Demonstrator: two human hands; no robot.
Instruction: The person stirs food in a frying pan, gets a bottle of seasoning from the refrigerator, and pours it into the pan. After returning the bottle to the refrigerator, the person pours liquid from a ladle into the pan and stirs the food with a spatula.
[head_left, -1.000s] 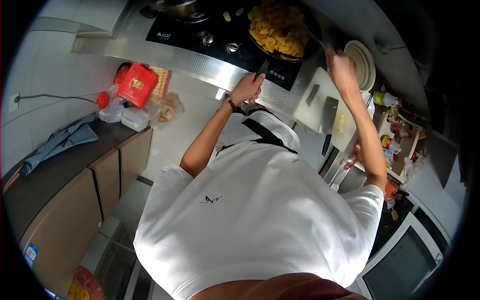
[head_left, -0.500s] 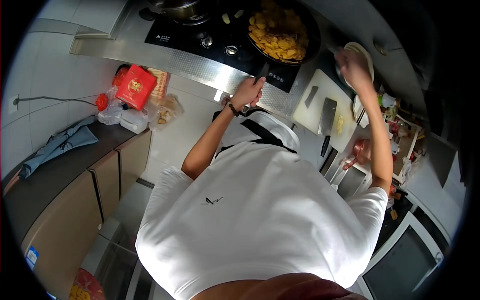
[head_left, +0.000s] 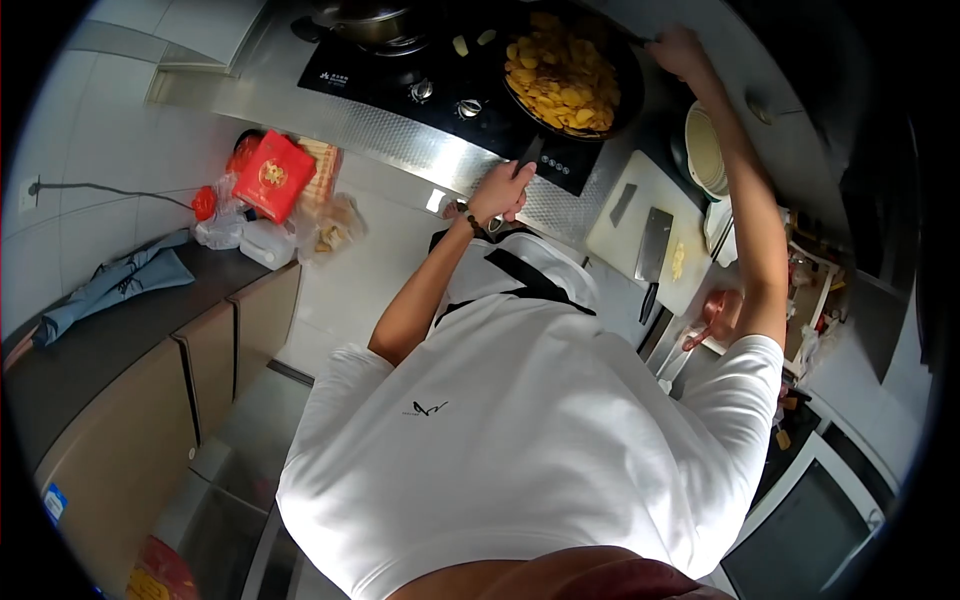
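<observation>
My left hand is closed around the black handle of a frying pan on the stove. Thin yellow slices, which look like potato, fill the pan. My right hand is closed beside the pan's far right rim. A thin dark utensil handle comes out of it toward the pan; the utensil's head cannot be made out. Below my right forearm stand pale bowls. A white cutting board carries a cleaver, a small dark blade and chopped pale bits.
A lidded pot sits on the left burner of the black stove. Two pale pieces lie between pot and pan. Bottles and a rack stand at the right. A red bag and a folded blue cloth lie at the left.
My right hand has moved up and away from above the bowls to the pan's right rim. My left hand stays on the pan handle. The view has shifted slightly.
</observation>
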